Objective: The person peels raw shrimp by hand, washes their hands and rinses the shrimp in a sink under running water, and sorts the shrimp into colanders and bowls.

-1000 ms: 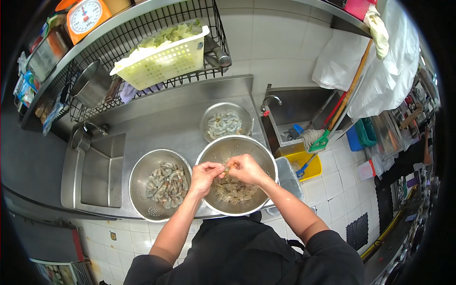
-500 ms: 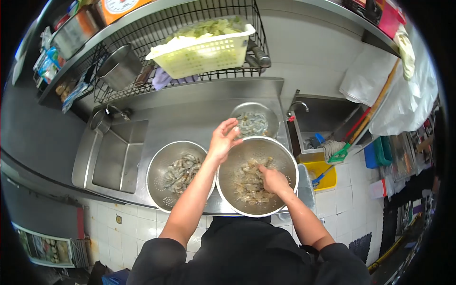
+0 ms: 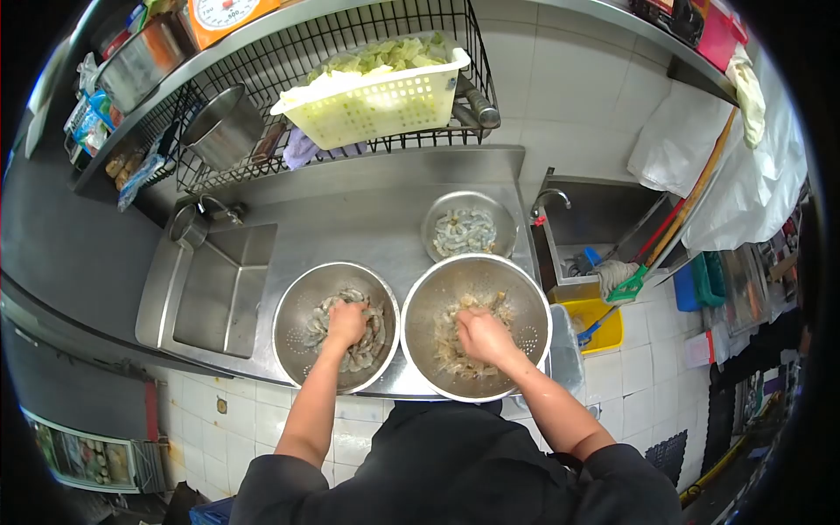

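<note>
My left hand [image 3: 347, 322] reaches down into the left perforated steel colander [image 3: 289, 350], its fingers curled in at a pile of grey unpeeled shrimp [image 3: 374, 331]. Over the right colander [image 3: 420, 350], my right hand [image 3: 483, 337] is closed above a heap of brownish shrimp shells [image 3: 455, 354]. Whatever it holds, if anything, is hidden by the fingers. Behind the right colander stands a smaller steel bowl [image 3: 501, 219] with pale peeled shrimp [image 3: 465, 231] inside.
The two colanders stand at the front edge of a steel counter [image 3: 324, 223]. On the left is a sink [image 3: 214, 302]; a deeper basin [image 3: 604, 214] is on the right. A wire rack overhead carries a pale basket of leaves [image 3: 372, 109]. A yellow bucket [image 3: 604, 328] stands right.
My left hand has moved from above the small bowl down into the shrimp in the left colander. My right hand has shifted slightly left over the shells, its fingers now drawn in.
</note>
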{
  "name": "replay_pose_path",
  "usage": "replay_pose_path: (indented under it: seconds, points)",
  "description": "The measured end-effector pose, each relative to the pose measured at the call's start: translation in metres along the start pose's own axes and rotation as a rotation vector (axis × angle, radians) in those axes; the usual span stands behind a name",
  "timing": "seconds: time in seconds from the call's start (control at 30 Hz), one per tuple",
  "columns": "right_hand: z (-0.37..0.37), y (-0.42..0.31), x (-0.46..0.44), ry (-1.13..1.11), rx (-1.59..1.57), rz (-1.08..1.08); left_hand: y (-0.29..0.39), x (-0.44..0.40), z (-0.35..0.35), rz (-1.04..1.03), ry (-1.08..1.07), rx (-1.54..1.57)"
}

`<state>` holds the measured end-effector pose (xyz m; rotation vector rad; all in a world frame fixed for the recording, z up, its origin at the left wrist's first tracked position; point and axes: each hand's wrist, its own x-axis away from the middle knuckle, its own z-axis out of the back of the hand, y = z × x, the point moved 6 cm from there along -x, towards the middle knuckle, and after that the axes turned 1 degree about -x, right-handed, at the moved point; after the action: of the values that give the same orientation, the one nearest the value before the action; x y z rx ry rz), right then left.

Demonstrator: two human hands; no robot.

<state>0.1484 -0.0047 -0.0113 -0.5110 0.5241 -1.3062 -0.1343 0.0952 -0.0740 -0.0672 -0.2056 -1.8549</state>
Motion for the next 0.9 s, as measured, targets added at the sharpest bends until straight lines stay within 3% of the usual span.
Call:
replay_pose_path:
  seconds: [0.07, 0.13, 0.23, 0.33, 0.4, 0.5, 0.53, 0.63, 0.67, 0.7, 0.77, 0.83, 0.9]
  points:
    - [0.003, -0.013, -0.007, 0.001, -0.020, 0.010, 0.007, 0.007, 0.029, 0.047, 0.087, 0.108]
    - [0.014, -0.039, -0.009, 0.124, -0.084, 0.189, 0.027, 0.025, 0.077, 0.010, 0.237, 0.365]
    - [0.023, -0.064, -0.021, 0.151, -0.132, 0.259, 0.070, 0.037, 0.110, -0.177, 0.271, 0.634]
    - [0.025, -0.074, -0.027, 0.146, -0.107, 0.327, 0.109, 0.039, 0.110, -0.219, 0.194, 0.952]
    - [0.019, -0.060, -0.029, 0.109, -0.183, 0.257, 0.132, 0.036, 0.103, -0.225, 0.138, 1.203]
    - [0.014, -0.042, -0.023, 0.088, -0.217, 0.193, 0.153, 0.030, 0.096, -0.218, 0.166, 1.200]
    - [0.015, -0.040, -0.019, 0.108, -0.168, 0.193, 0.161, 0.029, 0.100, -0.277, 0.236, 0.951]
    - [0.012, -0.036, -0.010, 0.118, -0.117, 0.170, 0.185, 0.022, 0.094, -0.313, 0.195, 0.819]
    - [0.013, -0.035, -0.007, 0.119, -0.115, 0.167, 0.185, 0.012, 0.084, -0.473, 0.313, 0.867]
    - [0.017, -0.034, -0.003, 0.126, -0.139, 0.145, 0.186, 0.009, 0.085, -0.478, 0.314, 0.869]
    - [0.018, -0.027, 0.001, 0.136, -0.160, 0.121, 0.189, 0.002, 0.037, 0.119, -0.583, 1.653]
    - [0.013, -0.014, 0.000, 0.165, -0.362, 0.136, 0.195, 0.003, 0.033, 0.152, -0.618, 1.761]
    - [0.010, 0.002, 0.006, 0.136, -0.369, 0.065, 0.199, 0.005, 0.026, 0.228, -0.683, 1.971]
